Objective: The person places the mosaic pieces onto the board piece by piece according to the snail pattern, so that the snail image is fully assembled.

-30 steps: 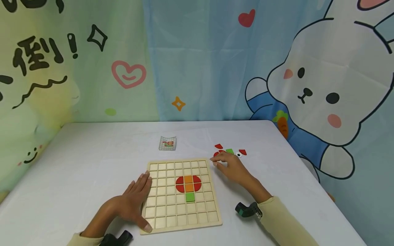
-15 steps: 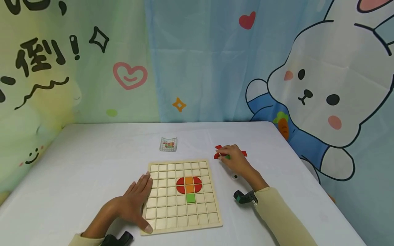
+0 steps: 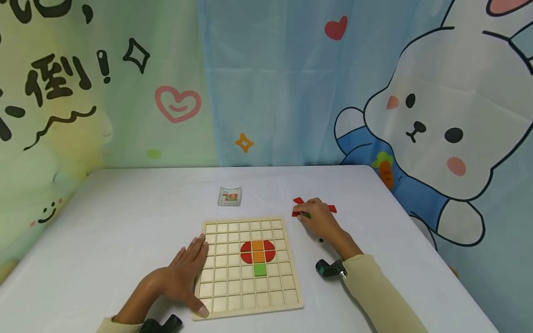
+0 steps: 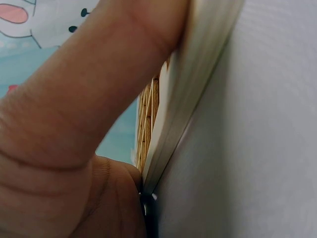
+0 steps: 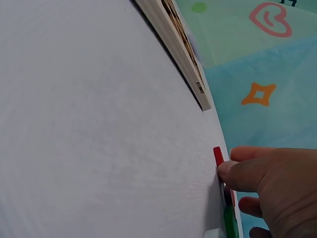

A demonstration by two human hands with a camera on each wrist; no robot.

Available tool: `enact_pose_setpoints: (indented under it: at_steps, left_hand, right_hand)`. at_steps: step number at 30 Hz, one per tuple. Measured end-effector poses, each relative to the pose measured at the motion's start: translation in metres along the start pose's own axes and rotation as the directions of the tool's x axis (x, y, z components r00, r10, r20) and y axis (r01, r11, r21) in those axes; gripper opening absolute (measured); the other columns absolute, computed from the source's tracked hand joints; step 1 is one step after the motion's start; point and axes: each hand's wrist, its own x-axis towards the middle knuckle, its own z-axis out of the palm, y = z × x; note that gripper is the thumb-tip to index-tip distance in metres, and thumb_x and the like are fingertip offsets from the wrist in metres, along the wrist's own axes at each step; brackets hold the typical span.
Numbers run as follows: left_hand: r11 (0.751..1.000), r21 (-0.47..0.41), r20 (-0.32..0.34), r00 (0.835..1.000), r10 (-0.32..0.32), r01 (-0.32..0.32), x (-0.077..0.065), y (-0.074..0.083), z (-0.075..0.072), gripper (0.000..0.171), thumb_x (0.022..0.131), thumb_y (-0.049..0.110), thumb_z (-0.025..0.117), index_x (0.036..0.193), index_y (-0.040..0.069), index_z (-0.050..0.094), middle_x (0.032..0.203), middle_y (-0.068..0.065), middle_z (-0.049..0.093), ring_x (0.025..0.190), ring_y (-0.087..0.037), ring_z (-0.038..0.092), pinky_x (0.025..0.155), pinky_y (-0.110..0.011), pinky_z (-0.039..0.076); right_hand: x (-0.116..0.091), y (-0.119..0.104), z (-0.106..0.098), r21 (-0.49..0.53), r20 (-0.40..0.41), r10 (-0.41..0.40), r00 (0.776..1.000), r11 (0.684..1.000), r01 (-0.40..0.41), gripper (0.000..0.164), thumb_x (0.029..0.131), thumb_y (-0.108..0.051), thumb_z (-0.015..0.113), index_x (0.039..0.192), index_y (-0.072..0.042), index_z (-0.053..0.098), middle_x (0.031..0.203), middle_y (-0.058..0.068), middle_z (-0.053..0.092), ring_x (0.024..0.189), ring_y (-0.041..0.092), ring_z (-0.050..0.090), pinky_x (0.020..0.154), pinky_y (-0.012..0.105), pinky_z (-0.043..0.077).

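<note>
Pale green and blue curtain (image 3: 266, 92), printed with hearts, stars, black lettering and a big rabbit (image 3: 449, 106), hangs behind a white table (image 3: 125, 212). On the table lies a light wooden board (image 3: 234, 303) marked off in square cells. Orange pieces (image 3: 257, 245) stand in a column on it, curved red pieces (image 3: 246, 257) flank them on both sides, and a green square (image 3: 260, 269) sits directly on the near side of the orange. Beyond the board, towards its far left corner, a small card (image 3: 229, 198) shows a coloured figure on a grid.

The left hand (image 3: 179, 273) rests at the board's left edge with its fingers straightened, the fingertips at the rim and the thumb over the near left corner. The right hand (image 3: 318, 219) is past the board's far right corner, low over a group of loose pieces. Its thumb touches the end of a loose red piece (image 5: 218, 156); whether the fingers pinch it I cannot tell.

Around that hand, another red piece (image 3: 298, 200) lies just beyond the fingers, a red tip (image 3: 332, 208) shows to the right of the knuckles, and a green piece (image 3: 307, 215) is partly hidden beneath the fingers. Near the right wrist lies a white eye piece (image 3: 320, 240) with a dark centre, partly covered. Both sleeves (image 3: 381, 289) are pale yellow, and a black device (image 3: 329, 268) sits at each wrist.
</note>
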Motion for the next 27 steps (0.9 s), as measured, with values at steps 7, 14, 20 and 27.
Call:
enact_pose_setpoints:
  at_steps: [7,14,20,27]
  left_hand:
    - [1.000,0.005,-0.020,1.000,0.001,-0.001,0.000,0.001,0.001,0.153,0.049,0.075,0.080,0.152,-0.008,0.003,0.159,-0.023,-0.012,0.145,-0.037,-0.011,0.111,-0.057,-0.004]
    - [1.000,-0.027,0.011,1.000,-0.005,0.005,-0.004,0.008,-0.005,0.151,0.052,0.070,0.083,0.151,-0.010,0.003,0.158,-0.026,-0.012,0.144,-0.041,-0.012,0.110,-0.059,-0.004]
    - [1.000,-0.016,0.017,1.000,-0.012,0.012,-0.005,0.014,-0.008,0.150,0.053,0.069,0.084,0.151,-0.011,0.003,0.157,-0.028,-0.010,0.144,-0.042,-0.009,0.111,-0.060,-0.001]
    - [0.999,0.034,0.002,0.999,-0.037,0.037,0.001,0.002,0.001,0.155,0.046,0.077,0.079,0.153,-0.006,0.004,0.159,-0.021,-0.012,0.145,-0.036,-0.012,0.112,-0.056,-0.004]
  right_hand:
    - [0.001,-0.001,0.000,-0.031,0.003,0.028,1.000,0.999,-0.028,0.027,0.087,-0.009,0.073,0.114,-0.007,0.073,0.108,0.009,0.063,0.105,0.028,0.050,0.088,0.044,0.046]
    - [0.001,-0.006,-0.003,-0.008,0.030,0.115,0.993,0.993,-0.115,0.015,0.087,-0.011,0.075,0.102,-0.008,0.076,0.098,0.004,0.059,0.096,0.022,0.053,0.083,0.039,0.048]
    - [-0.003,-0.009,-0.008,0.043,0.023,0.072,0.997,0.996,-0.073,0.009,0.085,-0.007,0.076,0.093,-0.008,0.078,0.087,-0.001,0.063,0.083,0.017,0.057,0.078,0.036,0.049]
    - [-0.009,-0.011,-0.010,0.073,0.037,0.062,0.997,0.995,-0.065,0.011,0.086,-0.008,0.075,0.096,-0.009,0.078,0.087,-0.002,0.064,0.082,0.015,0.057,0.075,0.034,0.049]
